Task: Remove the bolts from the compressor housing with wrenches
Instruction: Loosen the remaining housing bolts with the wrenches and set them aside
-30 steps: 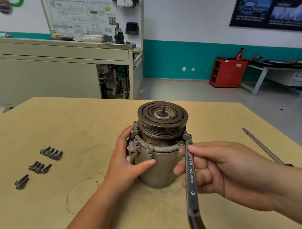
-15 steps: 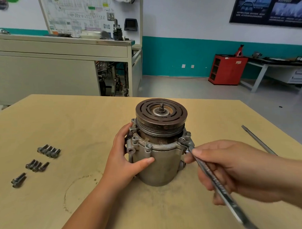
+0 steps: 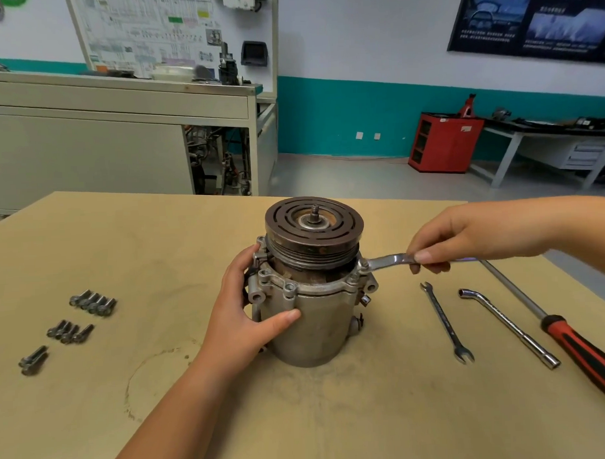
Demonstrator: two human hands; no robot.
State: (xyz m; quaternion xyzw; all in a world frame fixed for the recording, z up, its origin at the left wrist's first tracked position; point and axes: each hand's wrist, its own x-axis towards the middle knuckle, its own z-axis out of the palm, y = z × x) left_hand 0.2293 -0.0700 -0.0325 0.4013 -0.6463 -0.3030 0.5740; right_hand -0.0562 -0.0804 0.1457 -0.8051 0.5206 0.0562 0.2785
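Here the compressor housing (image 3: 314, 325) stands upright mid-bench (image 3: 157, 234). A wrench (image 3: 388, 260) sits on a flange bolt (image 3: 363, 267) at its right side. The right hand (image 3: 466, 237) has its fingers clamped on the wrench handle, and the left hand (image 3: 242, 320) has its fingers wrapped round the housing. Loose bolts (image 3: 91, 302) lie well left.

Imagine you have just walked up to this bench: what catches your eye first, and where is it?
The compressor stands upright at centre, dark grooved pulley on top; the left hand grips its side while the right hand pinches a wrench set on the right side of its flange. Loose bolts lie in three groups at the left; a red-handled screwdriver lies far right.
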